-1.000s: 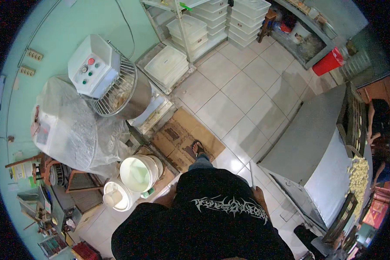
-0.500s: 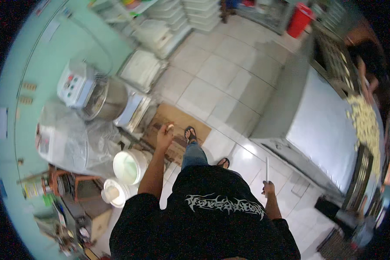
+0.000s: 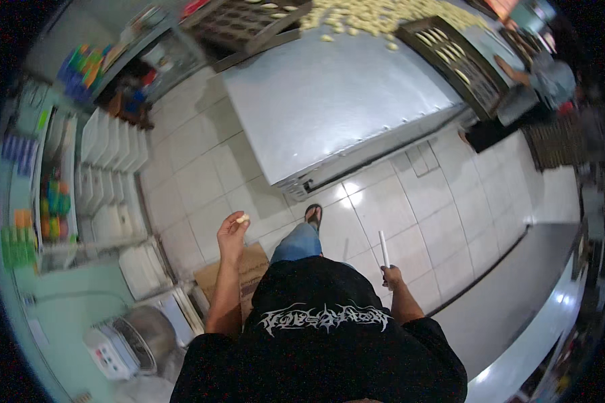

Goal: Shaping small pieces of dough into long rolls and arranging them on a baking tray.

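A small pale piece of dough (image 3: pixel 243 219) is pinched in the fingertips of my left hand (image 3: pixel 231 236), raised over the floor at waist height. My right hand (image 3: pixel 391 275) grips a white rod (image 3: pixel 383 247), which sticks up from the fist. Ahead of me is a metal-topped worktable (image 3: pixel 336 94). Many small pale dough pieces (image 3: pixel 356 19) are spread along its far side, between dark slotted trays (image 3: pixel 245 30) and another tray (image 3: pixel 447 57) that holds elongated pieces.
At right, a person's hand (image 3: pixel 507 67) touches the table beside the tray. A metal counter (image 3: pixel 497 289) runs along my lower right. On my left stand stacked white bins (image 3: pixel 114 144), shelving (image 3: pixel 57 188) and a mixer (image 3: pixel 131 342). Cardboard (image 3: pixel 208 279) lies on the tiled floor (image 3: pixel 410 228).
I have turned right, bringing the worktable in front of me and swinging the mixer to the lower left. Both my hands, with the dough piece and rod, have come up into view.
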Demonstrator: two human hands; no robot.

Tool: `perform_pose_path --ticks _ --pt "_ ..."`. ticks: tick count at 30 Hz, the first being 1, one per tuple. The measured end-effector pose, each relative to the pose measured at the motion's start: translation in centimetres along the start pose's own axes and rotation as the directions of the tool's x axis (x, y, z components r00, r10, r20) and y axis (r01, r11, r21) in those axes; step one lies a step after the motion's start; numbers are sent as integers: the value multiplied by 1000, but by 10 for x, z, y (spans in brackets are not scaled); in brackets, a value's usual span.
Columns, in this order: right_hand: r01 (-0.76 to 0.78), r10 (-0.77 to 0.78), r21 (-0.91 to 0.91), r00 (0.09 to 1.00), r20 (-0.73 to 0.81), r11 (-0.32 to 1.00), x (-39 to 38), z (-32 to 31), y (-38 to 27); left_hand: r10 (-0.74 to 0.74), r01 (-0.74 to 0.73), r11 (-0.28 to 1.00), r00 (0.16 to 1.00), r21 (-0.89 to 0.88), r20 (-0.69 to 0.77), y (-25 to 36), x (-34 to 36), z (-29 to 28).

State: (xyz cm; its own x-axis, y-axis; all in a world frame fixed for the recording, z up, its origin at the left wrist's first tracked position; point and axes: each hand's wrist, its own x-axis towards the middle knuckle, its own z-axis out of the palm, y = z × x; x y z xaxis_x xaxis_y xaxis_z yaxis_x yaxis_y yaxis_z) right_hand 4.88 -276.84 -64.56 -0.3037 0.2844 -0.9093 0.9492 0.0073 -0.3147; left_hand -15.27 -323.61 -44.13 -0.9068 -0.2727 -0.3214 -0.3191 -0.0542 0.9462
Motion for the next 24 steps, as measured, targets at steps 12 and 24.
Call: perform_pose_path --ticks 12,24 --pt "220 -100 340 936 -338 914 -1 -55 -64 50 -27 996 952 -80 303 94 152 241" --pt "750 -731 -275 378 -569 602 -3 -134 -372 119 -255 953 812 164 571 90 237 452"
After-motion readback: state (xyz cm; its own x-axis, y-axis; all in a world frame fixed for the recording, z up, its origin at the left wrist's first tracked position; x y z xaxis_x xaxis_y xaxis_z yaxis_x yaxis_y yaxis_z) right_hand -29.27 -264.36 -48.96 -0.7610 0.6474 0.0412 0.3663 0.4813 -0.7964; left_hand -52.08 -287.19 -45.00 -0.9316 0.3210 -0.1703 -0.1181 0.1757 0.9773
